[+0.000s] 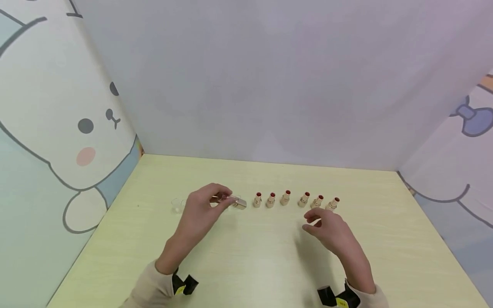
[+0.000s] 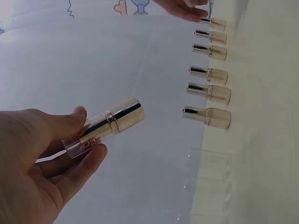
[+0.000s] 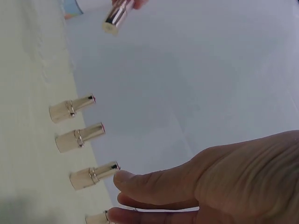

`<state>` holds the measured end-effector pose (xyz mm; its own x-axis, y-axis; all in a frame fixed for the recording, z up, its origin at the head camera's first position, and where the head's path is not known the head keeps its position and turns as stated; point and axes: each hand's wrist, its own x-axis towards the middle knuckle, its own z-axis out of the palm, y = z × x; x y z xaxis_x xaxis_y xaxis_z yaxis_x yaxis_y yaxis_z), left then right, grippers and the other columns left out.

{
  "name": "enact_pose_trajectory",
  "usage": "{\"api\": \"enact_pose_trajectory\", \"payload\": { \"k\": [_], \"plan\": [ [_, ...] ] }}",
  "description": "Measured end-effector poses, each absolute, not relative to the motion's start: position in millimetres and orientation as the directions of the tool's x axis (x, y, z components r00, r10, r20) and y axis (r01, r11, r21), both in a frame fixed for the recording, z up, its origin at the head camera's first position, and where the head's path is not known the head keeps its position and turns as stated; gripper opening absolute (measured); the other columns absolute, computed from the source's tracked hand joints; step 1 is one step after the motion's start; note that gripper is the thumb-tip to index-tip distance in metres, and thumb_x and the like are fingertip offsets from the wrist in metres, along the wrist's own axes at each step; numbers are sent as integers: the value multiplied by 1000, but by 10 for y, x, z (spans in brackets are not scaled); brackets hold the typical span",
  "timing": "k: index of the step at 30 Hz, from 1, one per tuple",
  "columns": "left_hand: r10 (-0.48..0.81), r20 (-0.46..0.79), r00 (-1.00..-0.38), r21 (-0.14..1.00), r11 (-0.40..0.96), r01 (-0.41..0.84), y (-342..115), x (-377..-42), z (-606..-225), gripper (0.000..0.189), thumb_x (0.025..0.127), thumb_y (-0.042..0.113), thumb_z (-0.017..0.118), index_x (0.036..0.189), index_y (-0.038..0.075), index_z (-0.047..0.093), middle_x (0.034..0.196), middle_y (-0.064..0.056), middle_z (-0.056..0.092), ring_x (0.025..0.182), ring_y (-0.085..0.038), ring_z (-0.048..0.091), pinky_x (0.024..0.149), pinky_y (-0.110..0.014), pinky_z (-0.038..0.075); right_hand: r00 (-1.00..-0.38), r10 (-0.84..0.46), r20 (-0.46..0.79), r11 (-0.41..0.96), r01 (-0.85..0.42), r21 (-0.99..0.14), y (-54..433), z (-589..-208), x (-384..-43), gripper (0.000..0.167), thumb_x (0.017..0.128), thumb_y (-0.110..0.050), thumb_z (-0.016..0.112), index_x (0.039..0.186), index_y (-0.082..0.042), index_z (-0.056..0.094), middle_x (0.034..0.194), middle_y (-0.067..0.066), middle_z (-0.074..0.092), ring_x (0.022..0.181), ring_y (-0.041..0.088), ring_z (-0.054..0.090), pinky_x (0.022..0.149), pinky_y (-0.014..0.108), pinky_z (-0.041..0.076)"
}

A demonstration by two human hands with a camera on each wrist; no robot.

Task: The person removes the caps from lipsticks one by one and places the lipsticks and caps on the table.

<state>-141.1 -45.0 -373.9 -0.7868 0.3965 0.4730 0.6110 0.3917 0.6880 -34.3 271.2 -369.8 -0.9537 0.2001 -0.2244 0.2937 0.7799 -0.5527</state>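
Observation:
My left hand (image 1: 202, 209) pinches a gold lipstick (image 2: 125, 115) by its clear cap (image 2: 74, 144), between thumb and fingers. The lipstick is tilted, its gold base pointing away from the hand and toward the row. Several uncapped lipsticks (image 1: 285, 198) with red tips stand upright in a row on the table. My right hand (image 1: 329, 229) hovers at the right end of that row, fingers loosely bent, holding nothing. In the right wrist view its thumb overlaps the tip of one standing lipstick (image 3: 95, 175).
Several clear caps (image 2: 212, 163) stand on the table to the left of the row, partly behind my left hand in the head view. A pale wooden table (image 1: 246, 269) lies beneath, with a plain curtain (image 1: 269, 85) behind and cartoon-printed sheets (image 1: 50, 107) at both sides.

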Motion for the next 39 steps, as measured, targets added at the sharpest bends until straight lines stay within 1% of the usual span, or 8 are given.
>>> {"api": "enact_pose_trajectory", "payload": {
  "k": [8, 12, 16, 20, 26, 30, 33, 39],
  "plan": [
    [441, 467, -766, 709, 331, 623, -249, -1286, -3834, 15, 89, 16, 84, 101, 14, 76, 94, 7, 73, 84, -5, 67, 78, -28, 62, -971, 151, -185, 770, 233, -594, 2393, -3671, -360, 30, 92, -21, 80, 119, -10, 73, 118, 3, 75, 98, 17, 69, 76, 36, 54],
    [458, 439, -773, 737, 308, 601, -177, -1240, -3882, 13, 90, 19, 83, 102, 18, 75, 94, 10, 72, 85, -2, 66, 80, -25, 62, -980, 124, -156, 720, 197, -665, 2248, -3702, -397, 28, 91, -19, 81, 118, -14, 73, 118, 2, 75, 98, 14, 69, 75, 33, 54],
    [487, 405, -774, 771, 272, 575, -122, -1211, -3921, 12, 92, 21, 81, 102, 19, 75, 95, 13, 71, 86, -1, 66, 81, -25, 62, -986, 95, -134, 644, 164, -747, 2121, -3748, -440, 29, 91, -16, 82, 118, -17, 73, 119, 2, 74, 96, 12, 69, 75, 31, 56],
    [510, 391, -766, 788, 245, 565, -90, -1195, -3957, 11, 93, 22, 80, 101, 20, 74, 93, 14, 70, 86, -2, 65, 82, -25, 62, -990, 83, -112, 597, 139, -790, 2038, -3780, -457, 30, 90, -17, 83, 118, -19, 73, 117, -2, 74, 93, 10, 68, 73, 30, 56],
    [533, 391, -750, 791, 222, 570, -52, -1165, -3994, 12, 92, 19, 81, 103, 18, 74, 94, 12, 70, 87, -2, 65, 83, -24, 62, -999, 34, -39, 581, 52, -812, 1968, -3811, -478, 25, 91, -17, 82, 114, -23, 75, 109, -6, 76, 92, 9, 68, 79, 25, 58],
    [536, 396, -746, 784, 225, 578, -43, -1154, -3990, 13, 91, 18, 81, 102, 17, 74, 93, 11, 71, 86, -1, 66, 82, -23, 62, -1000, 25, -19, 577, 29, -816, 1936, -3813, -479, 22, 92, -14, 81, 113, -21, 75, 102, -6, 76, 91, 9, 68, 81, 24, 58],
    [528, 393, -753, 784, 235, 574, -49, -1150, -3986, 13, 90, 19, 83, 101, 17, 75, 92, 11, 72, 84, 0, 67, 81, -22, 62, -1000, 25, -15, 580, 27, -814, 1921, -3824, -475, 23, 93, -14, 79, 114, -20, 75, 102, -5, 75, 90, 8, 67, 81, 23, 58],
    [513, 401, -759, 789, 227, 570, -57, -1154, -3980, 14, 89, 20, 84, 100, 16, 76, 90, 11, 72, 83, -1, 68, 80, -23, 62, -1000, -19, 15, 598, -23, -801, 1910, -3841, -452, 21, 98, -14, 74, 118, -21, 74, 109, -3, 70, 96, 11, 67, 82, 24, 58]
  ]
}}
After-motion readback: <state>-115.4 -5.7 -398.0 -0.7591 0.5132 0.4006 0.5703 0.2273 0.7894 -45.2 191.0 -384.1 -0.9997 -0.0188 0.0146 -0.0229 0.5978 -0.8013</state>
